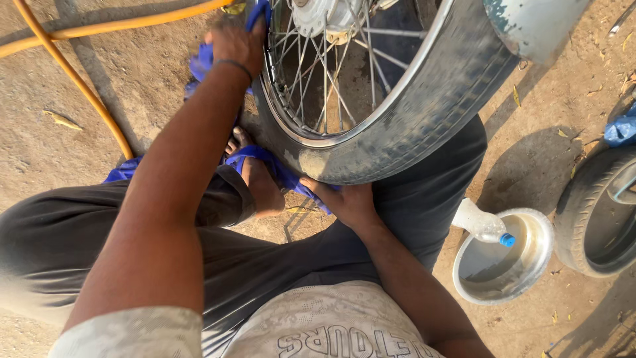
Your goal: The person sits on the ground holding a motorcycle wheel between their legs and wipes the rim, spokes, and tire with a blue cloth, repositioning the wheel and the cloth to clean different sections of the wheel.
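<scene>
The spoked wheel [371,86] stands upright on the dirt ground [99,99] between the squatting person's knees. The left hand [237,41] grips the tyre's far edge, fingers curled over a blue cloth [202,61]; the right hand [346,202] cups the tyre's underside, fingers spread. Steady it with both. A metal bowl [530,265] with a bottle [482,225] sits near the right; an orange hose [79,79] lies left.

Outdoor roadside tyre-repair spot — dirt ground [132,86], spoked wheel [371,86], spare tyre [589,219], water basin [503,265].
</scene>
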A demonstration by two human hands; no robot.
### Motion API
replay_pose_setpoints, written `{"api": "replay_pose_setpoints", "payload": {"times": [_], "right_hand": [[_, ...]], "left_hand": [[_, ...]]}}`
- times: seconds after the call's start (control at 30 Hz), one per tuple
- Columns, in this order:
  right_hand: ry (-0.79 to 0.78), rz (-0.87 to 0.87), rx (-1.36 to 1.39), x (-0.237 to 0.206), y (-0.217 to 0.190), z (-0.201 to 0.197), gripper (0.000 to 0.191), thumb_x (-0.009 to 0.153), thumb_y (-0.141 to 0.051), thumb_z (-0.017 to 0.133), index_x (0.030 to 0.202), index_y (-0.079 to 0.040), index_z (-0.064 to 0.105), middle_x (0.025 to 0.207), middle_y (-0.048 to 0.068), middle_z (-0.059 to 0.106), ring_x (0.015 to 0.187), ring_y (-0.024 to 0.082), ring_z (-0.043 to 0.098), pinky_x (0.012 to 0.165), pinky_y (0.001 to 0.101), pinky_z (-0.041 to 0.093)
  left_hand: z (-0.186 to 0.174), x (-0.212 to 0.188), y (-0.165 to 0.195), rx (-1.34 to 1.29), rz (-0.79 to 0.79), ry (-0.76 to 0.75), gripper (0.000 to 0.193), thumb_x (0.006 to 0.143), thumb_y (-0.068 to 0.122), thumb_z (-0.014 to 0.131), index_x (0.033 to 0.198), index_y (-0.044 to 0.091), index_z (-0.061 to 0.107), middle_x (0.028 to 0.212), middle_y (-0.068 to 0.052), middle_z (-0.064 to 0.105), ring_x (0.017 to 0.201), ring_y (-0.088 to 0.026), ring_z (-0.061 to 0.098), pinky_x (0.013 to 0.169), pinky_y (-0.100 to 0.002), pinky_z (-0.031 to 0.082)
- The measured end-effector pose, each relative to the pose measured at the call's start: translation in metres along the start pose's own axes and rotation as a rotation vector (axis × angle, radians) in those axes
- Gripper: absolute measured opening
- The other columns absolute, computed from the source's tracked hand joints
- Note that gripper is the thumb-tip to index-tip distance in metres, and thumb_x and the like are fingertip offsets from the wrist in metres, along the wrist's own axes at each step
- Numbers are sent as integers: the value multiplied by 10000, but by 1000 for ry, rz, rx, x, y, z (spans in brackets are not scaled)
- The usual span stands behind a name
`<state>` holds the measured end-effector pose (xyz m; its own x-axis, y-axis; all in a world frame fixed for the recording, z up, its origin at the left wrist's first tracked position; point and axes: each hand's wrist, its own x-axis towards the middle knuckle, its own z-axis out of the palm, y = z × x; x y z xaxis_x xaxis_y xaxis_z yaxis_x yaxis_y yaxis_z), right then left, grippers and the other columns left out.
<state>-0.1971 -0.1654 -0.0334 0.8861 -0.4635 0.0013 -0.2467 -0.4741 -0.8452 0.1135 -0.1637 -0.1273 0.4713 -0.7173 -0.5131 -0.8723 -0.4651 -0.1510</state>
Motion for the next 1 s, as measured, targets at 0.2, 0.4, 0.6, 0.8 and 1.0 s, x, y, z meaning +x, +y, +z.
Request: {"api": "replay_pose_setpoints", "payload": {"times": [0.2,0.4,0.6,0.8,1.0], "right_hand": [[-196,322,72,16,22,21,436,873,-316,844,1183,-39,715,1159,129,749,1075,273,703,947,401,533],[-133,280,248,10,29,17,440,861,-315,844,1180,-40,716,1145,90,762,1072,219,710,945,365,548],[-106,202,198,10,26,10,460,853,-294,861,1203,-36,709,1158,92,750,1098,224,696,967,372,531],[-158,274,178,6,32,11,449,855,-318,855,1185,-44,721,1158,93,762,1093,230,707,954,378,541],[-167,350,134,5,37,17,425,863,-310,851,1163,-40,718,1141,106,758,1082,253,703,936,388,540]], "left_hand": [[5,-92,8,-395,280,-174,736,928,124,570,1601,28,288,1192,-275,710,1084,-427,699,915,-514,563],[-27,-104,-23,-710,435,-218,570,850,274,760,1380,138,601,1206,-158,708,1087,-350,686,944,-462,549],[-1,-82,-70,-1415,150,93,360,906,315,762,1080,0,772,954,-129,776,897,-245,764,878,-382,608],[54,-79,-84,-725,-55,-214,536,883,483,782,1098,-8,793,1088,-198,760,896,-317,773,893,-444,589],[112,-114,10,-506,-4,-453,615,754,513,759,1136,31,772,1147,-239,738,1057,-383,719,938,-480,569]]}}
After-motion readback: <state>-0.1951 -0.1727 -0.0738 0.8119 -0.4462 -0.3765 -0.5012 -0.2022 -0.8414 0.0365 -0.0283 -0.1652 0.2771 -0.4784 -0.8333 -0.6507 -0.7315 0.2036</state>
